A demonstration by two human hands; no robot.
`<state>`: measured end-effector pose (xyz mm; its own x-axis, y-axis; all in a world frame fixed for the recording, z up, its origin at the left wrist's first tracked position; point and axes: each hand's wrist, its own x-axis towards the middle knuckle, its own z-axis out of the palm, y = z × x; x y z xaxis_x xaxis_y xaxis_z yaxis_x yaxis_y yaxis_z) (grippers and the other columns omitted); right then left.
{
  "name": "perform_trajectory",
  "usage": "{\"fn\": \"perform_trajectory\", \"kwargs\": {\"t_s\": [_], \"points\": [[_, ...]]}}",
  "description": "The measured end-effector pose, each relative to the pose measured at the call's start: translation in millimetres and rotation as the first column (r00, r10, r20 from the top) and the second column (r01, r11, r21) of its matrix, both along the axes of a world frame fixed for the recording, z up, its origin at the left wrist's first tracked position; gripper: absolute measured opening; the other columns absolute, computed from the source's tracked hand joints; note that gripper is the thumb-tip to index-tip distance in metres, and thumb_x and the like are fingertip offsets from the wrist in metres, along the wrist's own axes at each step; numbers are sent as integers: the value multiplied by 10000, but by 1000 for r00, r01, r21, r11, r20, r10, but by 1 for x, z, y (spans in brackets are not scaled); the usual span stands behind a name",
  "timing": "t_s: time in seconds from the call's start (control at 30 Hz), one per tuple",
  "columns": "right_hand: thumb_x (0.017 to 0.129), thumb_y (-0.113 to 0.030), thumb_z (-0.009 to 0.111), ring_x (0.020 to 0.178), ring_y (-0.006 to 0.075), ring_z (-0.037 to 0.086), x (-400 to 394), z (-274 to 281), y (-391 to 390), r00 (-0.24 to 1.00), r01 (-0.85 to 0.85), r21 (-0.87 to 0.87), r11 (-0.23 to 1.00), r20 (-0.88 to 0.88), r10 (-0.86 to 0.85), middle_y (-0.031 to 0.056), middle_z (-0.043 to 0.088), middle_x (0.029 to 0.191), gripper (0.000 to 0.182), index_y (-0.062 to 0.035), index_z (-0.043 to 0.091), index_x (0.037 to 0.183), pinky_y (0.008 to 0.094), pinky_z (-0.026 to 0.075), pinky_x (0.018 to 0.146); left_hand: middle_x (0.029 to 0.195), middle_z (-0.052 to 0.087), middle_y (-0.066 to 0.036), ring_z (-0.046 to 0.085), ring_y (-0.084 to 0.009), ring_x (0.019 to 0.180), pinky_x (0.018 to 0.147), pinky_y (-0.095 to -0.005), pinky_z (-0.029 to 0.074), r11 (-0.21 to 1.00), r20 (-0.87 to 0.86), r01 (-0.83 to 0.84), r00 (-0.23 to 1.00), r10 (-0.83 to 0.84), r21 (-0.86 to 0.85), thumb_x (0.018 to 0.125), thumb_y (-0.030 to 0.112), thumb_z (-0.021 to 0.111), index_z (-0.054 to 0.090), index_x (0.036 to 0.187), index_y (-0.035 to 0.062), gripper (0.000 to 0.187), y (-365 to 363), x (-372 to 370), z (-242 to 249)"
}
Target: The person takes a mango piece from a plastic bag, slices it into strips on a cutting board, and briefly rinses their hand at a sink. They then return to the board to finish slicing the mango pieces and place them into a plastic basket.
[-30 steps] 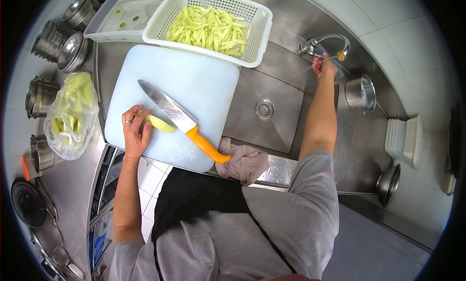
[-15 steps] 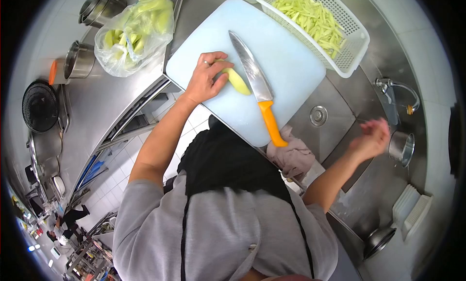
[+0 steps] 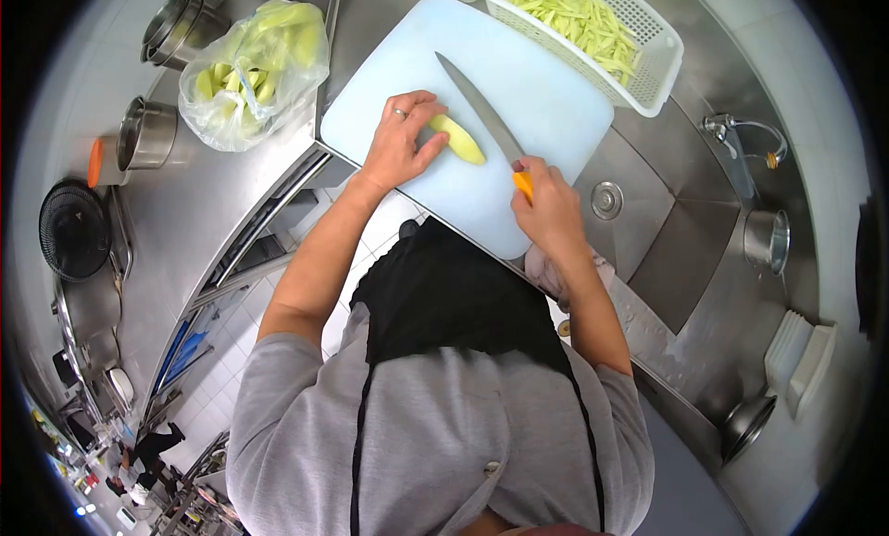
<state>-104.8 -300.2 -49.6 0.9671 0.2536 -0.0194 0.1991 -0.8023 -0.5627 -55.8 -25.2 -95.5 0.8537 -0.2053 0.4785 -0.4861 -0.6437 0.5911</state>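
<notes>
A white cutting board (image 3: 444, 202) lies in front of me at the sink's edge. On it my left hand (image 3: 400, 142) has its curved fingers on the upper end of a pale green vegetable wedge (image 3: 465, 145), whose rounded lower end sticks out. My right hand (image 3: 551, 212) is wrapped round the orange handle of a large kitchen knife (image 3: 483, 108). The blade lies flat or nearly flat over the board, right of the wedge and apart from it. Most of the handle is hidden under my palm.
Pale green strips (image 3: 593, 36) fill part of a white perforated basket (image 3: 662, 87) beyond the board. A plastic bag (image 3: 208, 119) of more wedges sits at left. To the right are the sink drain (image 3: 607, 201), a tap (image 3: 722, 124) and a crumpled cloth (image 3: 546, 272).
My right hand has come left from over the sink and taken hold of the knife's handle. My left hand stays on the wedge. The view has shifted slightly.
</notes>
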Motion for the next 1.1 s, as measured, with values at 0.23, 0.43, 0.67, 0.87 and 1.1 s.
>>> {"fn": "perform_trajectory", "kwargs": {"t_s": [0.23,0.43,0.67,0.87,1.1], "points": [[1007,-176,596,777,458,682,-15,29,-8,961,138,231,963,-266,-74,244,670,790,315,1,543,1261,518,514,722,1237,610,-158,528,-379,1171,991,-461,483,998,26,1,1000,-2,57,859,162,812,701,1147,83,318,2,0,-2],[1022,-169,579,794,512,655,-25,46,-8,957,40,119,992,-291,-3,270,662,782,225,21,514,1124,592,483,739,1192,629,-121,528,-364,1139,975,-458,476,998,19,6,1000,-7,67,847,154,815,705,1112,94,293,4,0,-6],[1034,-161,577,782,536,625,-29,57,-13,960,-20,80,997,-277,42,274,633,733,196,17,506,1073,618,461,736,1166,651,-108,551,-321,1127,983,-434,456,997,16,42,999,-43,72,838,124,822,723,1038,74,229,-1,2,4],[1029,-157,584,748,527,621,-32,59,-20,969,-67,121,990,-228,94,272,623,707,187,14,510,1044,624,442,703,1168,652,-115,550,-318,1129,986,-436,451,1000,22,6,1000,-7,25,857,128,810,728,1027,78,196,-9,-2,-2],[1023,-158,596,715,523,612,-32,64,-25,965,-85,96,992,-239,106,267,613,686,190,14,520,1004,616,438,680,1152,655,-114,552,-322,1122,988,-440,446,999,61,-7,998,5,31,868,138,809,719,1032,78,196,-11,-1,-3]]}}
